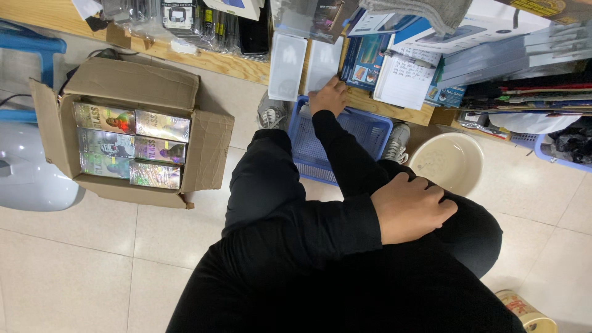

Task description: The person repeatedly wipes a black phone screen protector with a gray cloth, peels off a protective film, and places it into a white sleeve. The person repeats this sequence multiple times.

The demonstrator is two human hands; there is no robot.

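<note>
— Below the reaching hand, what lies there?
— A blue basket (364,126) on the floor, under the desk (234,65) edge. Far left of both hands sits an open cardboard box (132,92) of shiny packets.
— And the hands?
— Left hand (410,206) rests on the knee, fingers loosely curled, empty. Right hand (330,97) lies flat, fingers released, touching a white card (322,61) on the desk.

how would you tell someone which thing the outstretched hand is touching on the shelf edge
Start at the blue basket on the floor between the person's shoes. Just above it, on the wooden shelf edge, two flat white packs stand side by side. The hand touches the right pack.
</note>
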